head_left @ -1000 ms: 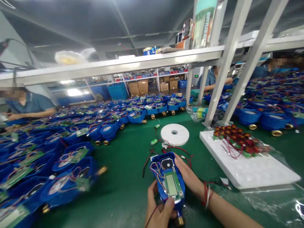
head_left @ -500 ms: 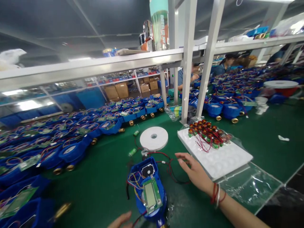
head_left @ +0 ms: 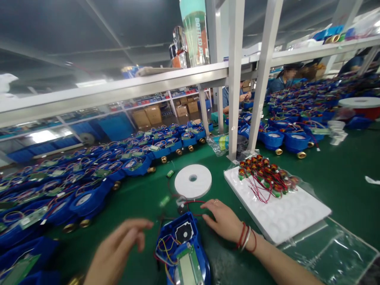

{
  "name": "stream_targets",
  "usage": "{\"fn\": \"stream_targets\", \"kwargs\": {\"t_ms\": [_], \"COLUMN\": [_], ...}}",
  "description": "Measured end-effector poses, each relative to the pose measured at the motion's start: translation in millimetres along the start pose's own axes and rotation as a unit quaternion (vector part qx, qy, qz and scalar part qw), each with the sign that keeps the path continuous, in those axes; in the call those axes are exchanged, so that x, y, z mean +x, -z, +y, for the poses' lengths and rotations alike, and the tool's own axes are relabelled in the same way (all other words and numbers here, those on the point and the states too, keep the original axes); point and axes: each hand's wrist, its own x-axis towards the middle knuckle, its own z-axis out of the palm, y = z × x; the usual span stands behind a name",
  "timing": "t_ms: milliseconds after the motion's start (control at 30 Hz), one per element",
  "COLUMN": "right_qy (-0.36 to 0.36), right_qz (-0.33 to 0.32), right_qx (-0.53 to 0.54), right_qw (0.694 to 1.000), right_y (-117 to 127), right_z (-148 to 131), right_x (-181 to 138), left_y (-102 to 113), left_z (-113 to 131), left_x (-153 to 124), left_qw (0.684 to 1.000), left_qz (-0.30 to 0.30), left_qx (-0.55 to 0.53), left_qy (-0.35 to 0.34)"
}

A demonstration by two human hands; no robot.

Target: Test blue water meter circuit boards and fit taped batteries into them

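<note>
A blue plastic meter housing (head_left: 199,241) sits in front of me, with a green circuit board and its grey display (head_left: 186,269) in the near half. Coloured wires (head_left: 166,247) loop inside it beside a black round part (head_left: 184,232). My left hand (head_left: 118,247), slightly blurred, hovers left of the housing with fingers apart and nothing visible in them. Right of the housing's far end is my right hand (head_left: 224,221), thumb and fingers spread. Its fingertips are close to a red and black cable (head_left: 194,202); whether they touch it I cannot tell.
Beyond the housing lies a white reel (head_left: 184,184). On the right, a white foam tray (head_left: 292,215) bears copper-coloured coils with red leads (head_left: 267,174). Rows of blue meters (head_left: 89,202) fill the left. Shelf posts (head_left: 236,99) rise ahead; a co-worker (head_left: 283,81) is behind.
My left hand has come up from the bottom edge to beside the housing. My right hand has shifted left toward the cable. The view has moved slightly, so the housing appears lower.
</note>
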Motion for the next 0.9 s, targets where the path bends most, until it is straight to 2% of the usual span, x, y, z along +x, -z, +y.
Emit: {"fn": "stream_targets", "kwargs": {"t_ms": [67, 200, 333, 433, 533, 667, 767, 833, 900], "right_qy": [0.009, 0.021, 0.0, -0.029, -0.056, -0.092, -0.106, -0.102, -0.094], "right_qz": [-0.022, -0.049, -0.03, 0.002, 0.021, 0.052, 0.07, 0.074, 0.078], "right_qx": [-0.033, -0.098, -0.2, -0.247, -0.263, -0.263, -0.25, -0.234, -0.215], "right_qw": [0.999, 0.994, 0.979, 0.969, 0.963, 0.959, 0.96, 0.964, 0.969], "right_y": [-10, -24, -27, -24, -16, -9, -8, -7, -6], "right_z": [5, 16, 24, 33, 44, 56, 58, 56, 53], "right_x": [-1, -10, -9, -3, 2, 6, 8, 8, 7], "left_y": [-12, -50, -83, -95, -96, -88, -84, -83, -82], "left_z": [-3, -11, -11, -10, -13, -12, -5, 0, 1], "left_x": [52, 133, 180, 207, 233, 251, 239, 222, 204], "left_qw": [0.979, 0.947, 0.904, 0.883, 0.878, 0.877, 0.876, 0.872, 0.86], "left_qz": [-0.082, -0.155, -0.21, -0.208, -0.164, -0.103, -0.071, -0.088, -0.137], "left_qx": [0.174, 0.25, 0.334, 0.389, 0.427, 0.454, 0.454, 0.444, 0.443], "left_qy": [-0.072, -0.128, -0.166, -0.161, -0.144, -0.123, -0.148, -0.186, -0.211]}}
